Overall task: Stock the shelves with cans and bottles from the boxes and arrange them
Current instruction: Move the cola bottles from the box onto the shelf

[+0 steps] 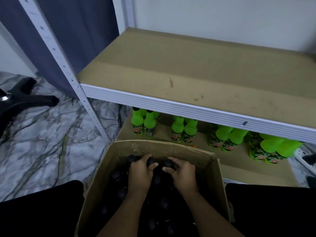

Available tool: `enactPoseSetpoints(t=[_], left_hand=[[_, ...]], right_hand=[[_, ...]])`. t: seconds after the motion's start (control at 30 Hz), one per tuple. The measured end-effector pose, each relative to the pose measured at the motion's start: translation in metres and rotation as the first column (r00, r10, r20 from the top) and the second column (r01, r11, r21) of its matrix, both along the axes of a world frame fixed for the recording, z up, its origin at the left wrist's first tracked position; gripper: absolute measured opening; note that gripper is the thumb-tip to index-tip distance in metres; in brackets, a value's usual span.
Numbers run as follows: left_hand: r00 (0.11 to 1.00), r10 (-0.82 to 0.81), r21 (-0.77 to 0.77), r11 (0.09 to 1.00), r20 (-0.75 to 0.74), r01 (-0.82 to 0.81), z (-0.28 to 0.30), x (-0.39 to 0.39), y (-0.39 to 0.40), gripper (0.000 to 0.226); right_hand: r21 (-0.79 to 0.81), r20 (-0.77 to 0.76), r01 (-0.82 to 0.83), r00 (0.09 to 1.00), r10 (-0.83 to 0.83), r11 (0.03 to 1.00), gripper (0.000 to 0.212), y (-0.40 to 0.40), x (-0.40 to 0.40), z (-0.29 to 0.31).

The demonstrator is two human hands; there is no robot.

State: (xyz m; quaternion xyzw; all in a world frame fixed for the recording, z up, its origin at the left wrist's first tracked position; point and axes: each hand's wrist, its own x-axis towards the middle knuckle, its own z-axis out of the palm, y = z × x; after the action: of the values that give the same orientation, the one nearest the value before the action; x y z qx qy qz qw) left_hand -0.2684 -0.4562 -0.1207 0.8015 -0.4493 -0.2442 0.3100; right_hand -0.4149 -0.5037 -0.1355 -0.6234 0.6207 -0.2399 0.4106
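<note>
In the box [213, 170], both hands [139, 170] [183, 172] clasping dark bottles [168, 163] by their necks, for lifting to the bare shelf [171, 69].

We read partial "Mountain Dew" branding, upside down, on the green bottles [177, 130] on the lower shelf [164, 132]. No other text we can make out.

Upper shelf [196, 65] is wide open, nothing on the board, so easy access from the front. Lower shelf [201, 132] is tighter: green bottles [224, 137] stand in clusters under the white rail [188, 110], with bare gaps between them. The box [213, 171] is packed with dark bottles [122, 193], walls hemming both sides.
</note>
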Motion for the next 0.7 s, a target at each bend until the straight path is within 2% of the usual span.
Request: enactPoseSetpoints(t=[0.2, 0.37, 0.5, 0.63, 0.7], left_hand=[[0.999, 0.014, -0.193, 0.981, -0.046, -0.022, 0.041, -0.010, 0.015, 0.040], [0.999, -0.015, -0.358, 0.934, -0.052, -0.005, 0.098, -0.020, 0.013, 0.035], [0.993, -0.045, -0.453, 0.892, -0.111, -0.011, 0.149, -0.030, 0.008, 0.042], [0.986, -0.098, -0.547, 0.837, -0.133, 0.009, 0.211, -0.047, 0.007, 0.038], [0.982, -0.144, -0.592, 0.804, -0.120, 0.045, 0.242, -0.057, 0.007, 0.034]], right_hand=[[-0.122, 0.061, 0.001, 0.998, 0.007, 0.993, 0.047, 0.005, -0.015, 0.050], [-0.267, 0.142, 0.035, 0.990, 0.003, 0.963, 0.036, 0.008, -0.030, 0.115], [-0.343, 0.220, 0.089, 0.975, -0.012, 0.935, 0.037, 0.011, -0.045, 0.168], [-0.430, 0.301, 0.116, 0.953, 0.021, 0.895, 0.012, 0.019, -0.063, 0.230], [-0.482, 0.302, 0.116, 0.953, 0.040, 0.869, 0.010, 0.020, -0.075, 0.261]])
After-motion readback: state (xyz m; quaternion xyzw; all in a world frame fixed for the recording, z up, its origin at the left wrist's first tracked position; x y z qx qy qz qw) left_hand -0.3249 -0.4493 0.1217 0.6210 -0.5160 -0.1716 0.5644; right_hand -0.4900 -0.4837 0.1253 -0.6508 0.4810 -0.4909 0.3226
